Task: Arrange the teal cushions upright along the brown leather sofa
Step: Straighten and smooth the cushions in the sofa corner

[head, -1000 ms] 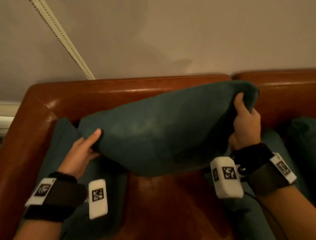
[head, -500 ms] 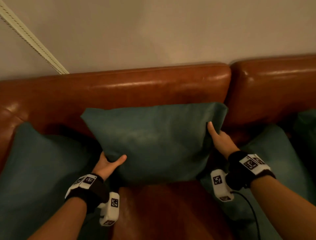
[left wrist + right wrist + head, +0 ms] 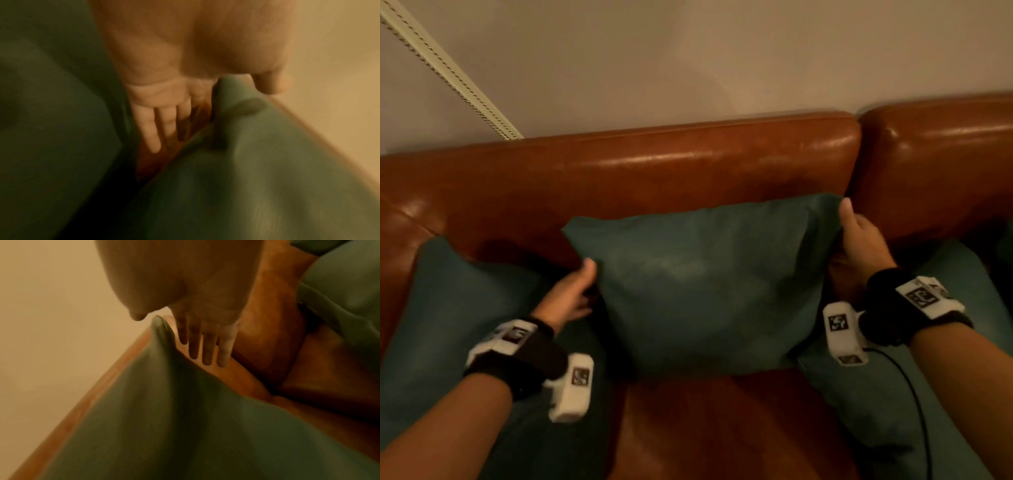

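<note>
A plain beige wall [image 3: 722, 58] fills the view from nine o'clock round to three o'clock, lit warm and dim, with soft shadow along its lower edge. A pale trim strip [image 3: 448, 72] with a rope-like dark pattern runs aslant from the eleven o'clock corner down toward the centre, ending at the wall's lower edge.
</note>
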Motion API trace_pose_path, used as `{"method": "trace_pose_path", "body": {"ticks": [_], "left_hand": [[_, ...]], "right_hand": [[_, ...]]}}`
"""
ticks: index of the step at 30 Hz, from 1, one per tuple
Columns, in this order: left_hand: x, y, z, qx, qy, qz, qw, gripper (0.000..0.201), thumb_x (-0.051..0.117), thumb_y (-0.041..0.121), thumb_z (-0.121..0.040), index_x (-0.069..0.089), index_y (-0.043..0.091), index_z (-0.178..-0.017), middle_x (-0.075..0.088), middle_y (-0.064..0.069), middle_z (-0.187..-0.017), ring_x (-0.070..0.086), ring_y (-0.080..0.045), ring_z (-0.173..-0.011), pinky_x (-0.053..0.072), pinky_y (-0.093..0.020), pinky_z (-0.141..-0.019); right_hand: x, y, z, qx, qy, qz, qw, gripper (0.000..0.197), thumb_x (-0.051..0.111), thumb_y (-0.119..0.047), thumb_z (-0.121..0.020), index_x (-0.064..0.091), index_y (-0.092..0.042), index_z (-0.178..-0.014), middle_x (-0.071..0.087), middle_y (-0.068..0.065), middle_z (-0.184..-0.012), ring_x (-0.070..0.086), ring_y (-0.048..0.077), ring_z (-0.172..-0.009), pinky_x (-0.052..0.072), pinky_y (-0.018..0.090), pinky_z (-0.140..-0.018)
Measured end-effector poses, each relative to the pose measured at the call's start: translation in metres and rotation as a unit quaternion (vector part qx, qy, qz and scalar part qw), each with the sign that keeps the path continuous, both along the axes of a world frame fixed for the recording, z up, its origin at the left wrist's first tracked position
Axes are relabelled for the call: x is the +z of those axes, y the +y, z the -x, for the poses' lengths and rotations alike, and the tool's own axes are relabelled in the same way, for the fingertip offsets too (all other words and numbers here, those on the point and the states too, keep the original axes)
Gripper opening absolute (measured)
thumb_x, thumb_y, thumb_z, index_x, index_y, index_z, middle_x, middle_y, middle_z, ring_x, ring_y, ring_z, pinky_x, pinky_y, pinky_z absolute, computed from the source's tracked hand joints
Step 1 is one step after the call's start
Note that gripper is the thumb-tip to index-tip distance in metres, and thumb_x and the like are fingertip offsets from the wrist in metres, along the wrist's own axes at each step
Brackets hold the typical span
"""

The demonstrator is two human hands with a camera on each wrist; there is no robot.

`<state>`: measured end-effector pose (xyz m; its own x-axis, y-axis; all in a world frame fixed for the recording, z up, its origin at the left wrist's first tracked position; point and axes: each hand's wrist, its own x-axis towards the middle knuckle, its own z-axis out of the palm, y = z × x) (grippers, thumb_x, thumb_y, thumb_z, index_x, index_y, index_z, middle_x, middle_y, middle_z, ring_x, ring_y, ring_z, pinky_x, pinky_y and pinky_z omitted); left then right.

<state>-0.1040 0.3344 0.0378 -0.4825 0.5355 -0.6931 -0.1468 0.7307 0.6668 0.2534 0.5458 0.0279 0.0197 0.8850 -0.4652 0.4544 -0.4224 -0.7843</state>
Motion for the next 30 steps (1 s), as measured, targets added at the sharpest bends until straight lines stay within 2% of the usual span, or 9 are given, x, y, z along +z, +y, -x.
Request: {"method": "trace_pose_path", "body": {"ticks": [5,8,10,12,16,20,23,26,30], "left_hand": [[0.027,0.049,0.055,0.095,-0.011,-0.063,0.993,0.063,0.049,0.044,-0.089,0.040,0.005,-0.136,0.046,-0.015,-0.139,0.047,-0.028,-0.126,0.041,-0.034,-0.099],[0.019,0.057,0.081,0.020,0.129,0.021,0.991,0.043,0.062,0.039,-0.082,0.062,0.001,-0.102,0.063,-0.023,-0.118,0.061,-0.036,-0.107,0.047,-0.049,-0.097],[0.017,0.053,0.090,-0.071,0.234,0.049,0.968,0.035,0.059,0.041,-0.083,0.058,0.009,-0.070,0.066,-0.026,-0.094,0.063,-0.037,-0.089,0.048,-0.055,-0.092],[0.027,0.048,0.084,-0.122,0.296,0.050,0.946,0.040,0.054,0.040,-0.087,0.048,0.012,-0.060,0.058,-0.020,-0.076,0.057,-0.034,-0.078,0.047,-0.053,-0.082],[0.037,0.058,0.071,-0.223,0.460,0.051,0.858,0.035,0.046,0.033,-0.092,0.049,0.003,-0.073,0.050,-0.018,-0.076,0.047,-0.031,-0.077,0.032,-0.035,-0.067],[0.041,0.059,0.075,-0.244,0.497,0.053,0.831,0.039,0.043,0.035,-0.093,0.046,0.005,-0.069,0.049,-0.019,-0.067,0.053,-0.039,-0.075,0.036,-0.038,-0.064],[0.050,0.046,0.075,-0.181,0.556,0.010,0.811,0.037,0.041,0.028,-0.095,0.053,-0.004,-0.079,0.057,-0.035,-0.084,0.055,-0.049,-0.087,0.042,-0.049,-0.073],[0.049,0.040,0.035,-0.160,0.611,-0.078,0.771,0.035,0.038,0.022,-0.093,0.059,-0.005,-0.096,0.060,-0.034,-0.098,0.056,-0.047,-0.091,0.040,-0.050,-0.081],[0.015,0.043,-0.068,-0.322,0.545,-0.219,0.743,0.043,0.035,0.016,-0.087,0.055,-0.006,-0.119,0.060,-0.027,-0.122,0.056,-0.041,-0.115,0.028,-0.038,-0.103]], "right_hand": [[0.040,0.022,0.030,0.048,-0.113,-0.100,0.987,0.054,0.045,-0.054,-0.087,0.059,-0.004,-0.072,0.062,0.020,-0.081,0.060,0.039,-0.081,0.051,0.041,-0.076],[0.047,0.020,0.034,0.105,-0.168,-0.169,0.965,0.050,0.042,-0.042,-0.094,0.047,-0.007,-0.059,0.049,0.013,-0.061,0.047,0.027,-0.061,0.032,0.029,-0.056],[0.048,0.020,0.025,0.103,-0.182,-0.204,0.956,0.052,0.040,-0.041,-0.095,0.052,-0.002,-0.063,0.054,0.016,-0.065,0.049,0.028,-0.065,0.033,0.030,-0.061],[0.044,0.021,0.017,0.107,-0.196,-0.206,0.953,0.052,0.038,-0.040,-0.096,0.056,0.001,-0.069,0.057,0.019,-0.070,0.053,0.031,-0.070,0.038,0.032,-0.065],[0.036,0.028,0.015,0.129,-0.227,-0.192,0.946,0.052,0.036,-0.040,-0.097,0.055,0.000,-0.069,0.058,0.020,-0.073,0.058,0.035,-0.076,0.045,0.037,-0.068],[0.039,0.031,0.015,0.148,-0.249,-0.205,0.935,0.047,0.035,-0.038,-0.098,0.050,-0.004,-0.069,0.055,0.016,-0.069,0.055,0.035,-0.079,0.032,0.032,-0.064],[0.043,0.020,0.022,0.097,-0.265,-0.250,0.926,0.038,0.043,-0.036,-0.095,0.054,0.000,-0.105,0.058,0.026,-0.106,0.052,0.041,-0.103,0.040,0.044,-0.084],[0.042,-0.024,0.067,0.137,-0.290,-0.404,0.857,0.041,0.045,-0.032,-0.091,0.052,-0.002,-0.119,0.056,0.024,-0.120,0.051,0.042,-0.111,0.039,0.049,-0.094],[0.006,-0.104,0.141,0.429,-0.255,-0.491,0.714,0.047,0.040,-0.025,-0.087,0.053,-0.004,-0.127,0.056,0.016,-0.133,0.046,0.034,-0.128,0.023,0.049,-0.109]]}}
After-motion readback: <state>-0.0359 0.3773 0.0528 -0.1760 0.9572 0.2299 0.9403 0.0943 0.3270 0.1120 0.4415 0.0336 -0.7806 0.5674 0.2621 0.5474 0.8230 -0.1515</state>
